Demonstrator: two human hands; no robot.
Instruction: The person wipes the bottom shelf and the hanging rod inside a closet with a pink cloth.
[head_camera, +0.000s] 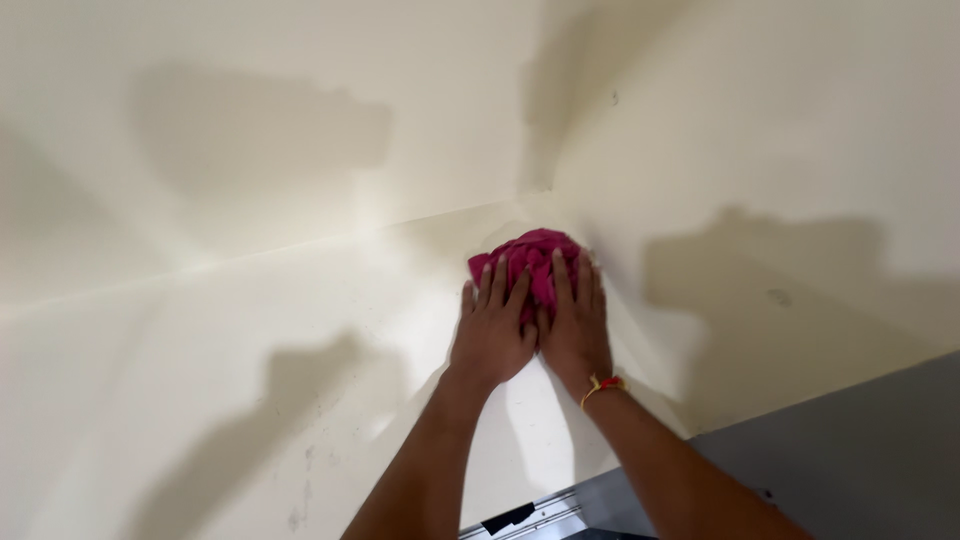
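Observation:
A crumpled magenta cloth lies pressed into the far corner of a cream-coloured surface, where two cream walls meet. My left hand rests flat on the cloth's near left part, fingers spread. Beside it, touching it, my right hand presses flat on the cloth's right part. A thin red and gold band circles my right wrist. Most of the cloth's near side is hidden under my fingers.
The cream back wall and right wall close in the corner. A grey panel slopes along the lower right. A metal rail with a black piece shows at the bottom edge. Small dark marks dot the surface.

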